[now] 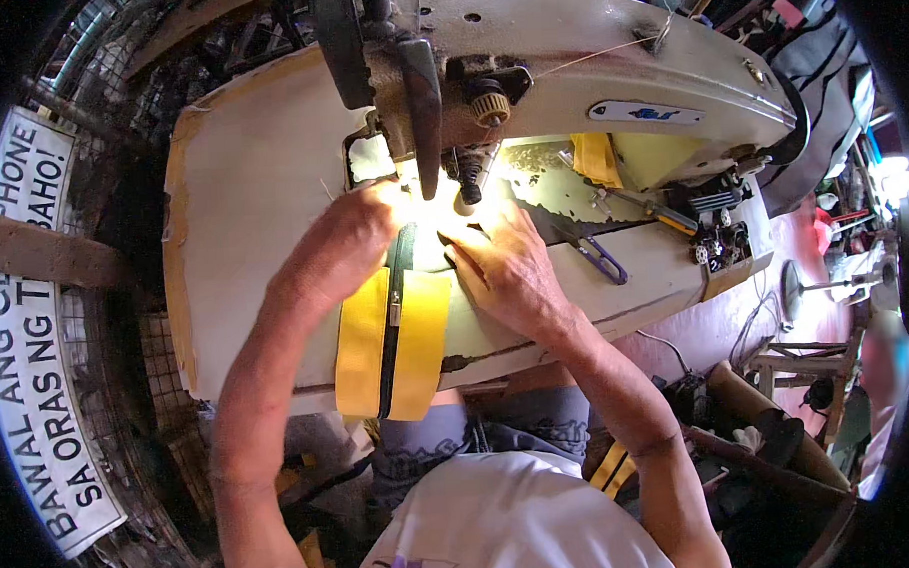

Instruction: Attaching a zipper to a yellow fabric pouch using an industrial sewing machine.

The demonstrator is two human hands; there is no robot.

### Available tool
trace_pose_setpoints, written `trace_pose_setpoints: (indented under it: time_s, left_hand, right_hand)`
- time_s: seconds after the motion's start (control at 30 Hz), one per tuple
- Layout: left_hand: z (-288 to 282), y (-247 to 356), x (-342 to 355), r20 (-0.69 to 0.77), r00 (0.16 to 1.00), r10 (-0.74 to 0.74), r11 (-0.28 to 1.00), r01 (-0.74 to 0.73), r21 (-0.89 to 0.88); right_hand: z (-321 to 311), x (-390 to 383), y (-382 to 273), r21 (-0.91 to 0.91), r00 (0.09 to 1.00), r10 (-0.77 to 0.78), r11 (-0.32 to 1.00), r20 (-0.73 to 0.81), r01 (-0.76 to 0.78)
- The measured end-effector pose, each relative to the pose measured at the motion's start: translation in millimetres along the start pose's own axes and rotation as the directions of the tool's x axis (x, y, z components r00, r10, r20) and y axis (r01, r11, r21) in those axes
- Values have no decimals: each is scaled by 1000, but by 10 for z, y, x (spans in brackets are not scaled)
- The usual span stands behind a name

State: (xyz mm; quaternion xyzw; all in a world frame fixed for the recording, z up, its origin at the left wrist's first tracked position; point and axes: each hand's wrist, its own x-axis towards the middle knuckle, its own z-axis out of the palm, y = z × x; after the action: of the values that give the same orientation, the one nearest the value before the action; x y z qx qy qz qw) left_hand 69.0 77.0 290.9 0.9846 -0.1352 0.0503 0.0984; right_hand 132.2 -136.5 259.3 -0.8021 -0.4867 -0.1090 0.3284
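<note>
A yellow fabric strip [426,325] with a black zipper [388,346] down its middle runs from the sewing machine's [607,73] needle area over the table's near edge. The zipper's metal pull lies on the strip. My left hand [348,238] is closed at the strip's far end, left of the presser area; glare hides its fingertips. My right hand [514,267] lies flat beside the zipper to the right, fingers stretched toward the needle, their tips washed out by the lamp. Needle and presser foot are lost in the glare.
Thread snips [599,256] and a screwdriver [669,216] lie on the table right of my right hand. Bobbins and small metal parts [718,245] sit at the right end. Yellow cloth [595,159] rests under the machine arm. A standing fan [795,287] is farther right.
</note>
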Motion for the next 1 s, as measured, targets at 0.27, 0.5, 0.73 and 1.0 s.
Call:
trace_pose_setpoints:
  time_s: [0.27,0.5,0.73,1.0]
  left_hand:
    - [-73,-317,9,-161,935,317,927,-341,-157]
    - [232,-84,-62,-348,934,81,971,-153,-185]
    - [241,-53,-86,-390,917,87,976,-157,-151]
    - [294,-46,-156,-414,909,-49,954,-80,-288]
  right_hand:
    - [-18,120,-84,14,995,-41,999,90,40]
    - [-7,250,66,-52,972,-154,985,176,165]
    - [-15,283,135,69,971,-209,977,120,202]
    - [-9,262,62,9,957,-126,992,262,128]
